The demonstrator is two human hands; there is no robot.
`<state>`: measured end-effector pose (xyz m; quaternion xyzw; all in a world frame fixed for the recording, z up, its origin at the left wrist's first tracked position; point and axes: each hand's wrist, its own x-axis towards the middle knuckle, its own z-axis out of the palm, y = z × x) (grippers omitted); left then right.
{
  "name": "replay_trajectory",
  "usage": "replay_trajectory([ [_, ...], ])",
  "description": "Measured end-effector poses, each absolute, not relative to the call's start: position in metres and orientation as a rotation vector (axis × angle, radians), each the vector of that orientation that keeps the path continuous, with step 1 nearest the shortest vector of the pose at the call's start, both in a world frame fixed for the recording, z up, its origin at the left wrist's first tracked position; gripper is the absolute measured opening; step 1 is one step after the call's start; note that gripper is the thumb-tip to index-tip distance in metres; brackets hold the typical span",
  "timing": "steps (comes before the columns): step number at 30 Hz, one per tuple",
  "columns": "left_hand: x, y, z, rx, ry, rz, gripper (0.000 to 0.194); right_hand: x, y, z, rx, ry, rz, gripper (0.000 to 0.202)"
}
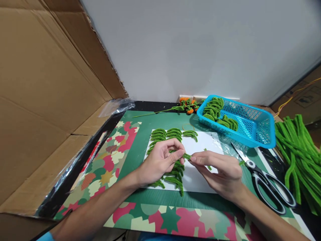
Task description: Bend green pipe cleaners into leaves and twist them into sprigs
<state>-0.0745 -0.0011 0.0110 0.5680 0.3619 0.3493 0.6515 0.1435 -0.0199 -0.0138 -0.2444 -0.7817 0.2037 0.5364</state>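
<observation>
Between my two hands, above a white sheet (198, 182), is a short green pipe cleaner piece (186, 156). My left hand (164, 157) pinches its left end with thumb and fingers. At its other end, the fingertips of my right hand (219, 165) close on it. Rows of bent green pipe cleaner pieces (158, 134) lie on the left part of the sheet, some hidden under my left hand. A small loose green piece (209, 167) rests near my right fingers. Black-and-grey scissors (265, 184) lie partly open to the right of my right hand.
A blue basket (269, 129) holding green looped pieces stands at the back right. Long green pipe cleaners (298, 157) are heaped at the right edge. Behind the sheet lies an orange-flowered stem (187, 106). Cardboard (45, 67) walls off the left, and a patterned mat (100, 167) covers the table.
</observation>
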Motion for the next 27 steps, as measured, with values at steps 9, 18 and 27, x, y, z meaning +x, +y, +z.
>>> replay_trajectory([
  [9,-0.0737,-0.0036,0.0107,1.313,0.878,0.790,0.032,0.1431,-0.0236,-0.0109,-0.599,-1.863,0.367,0.024],
  [18,-0.0750,-0.0058,0.0085,1.388,0.887,0.774,0.030,0.1425,-0.0223,-0.0134,-0.628,-1.860,0.311,0.026],
  [27,-0.0736,-0.0056,0.0084,1.414,0.901,0.817,0.022,0.1423,-0.0258,-0.0154,-0.609,-1.982,0.329,0.026],
])
